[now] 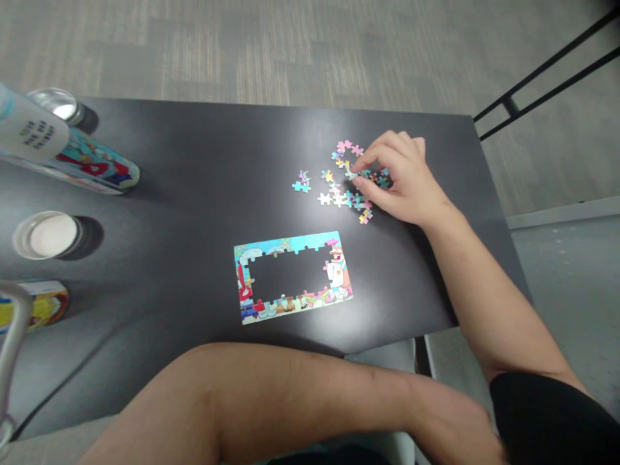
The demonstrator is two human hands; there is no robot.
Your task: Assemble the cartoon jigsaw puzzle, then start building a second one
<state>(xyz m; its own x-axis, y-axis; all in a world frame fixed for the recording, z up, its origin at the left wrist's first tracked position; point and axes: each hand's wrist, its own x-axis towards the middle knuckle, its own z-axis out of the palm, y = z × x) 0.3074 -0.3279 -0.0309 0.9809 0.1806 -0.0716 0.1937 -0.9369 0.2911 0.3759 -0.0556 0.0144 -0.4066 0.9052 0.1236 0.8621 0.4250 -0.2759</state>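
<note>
My right hand [394, 171] reaches over a scattered heap of small jigsaw puzzle pieces [339, 199]. Its thumb and index finger close on a pale puzzle piece [351, 174] at the heap's middle. Some pieces are hidden beneath the hand. Two pieces [301, 187] lie apart to the left. Nearer to me is an assembled puzzle border [290, 310], a cartoon-printed rectangle with the dark tabletop showing through its middle. My left forearm crosses the bottom of the view, and my left hand [460, 426] is by the right sleeve, its fingers hidden.
On the dark table [184, 194], a printed cylindrical tube [97, 161] lies at left, with a metal tin [57, 104] behind it. A round tin [46, 236], a yellow printed container [48, 303] and a white curved bar [17, 323] are nearer. Black rails [547, 84] stand beyond the right edge.
</note>
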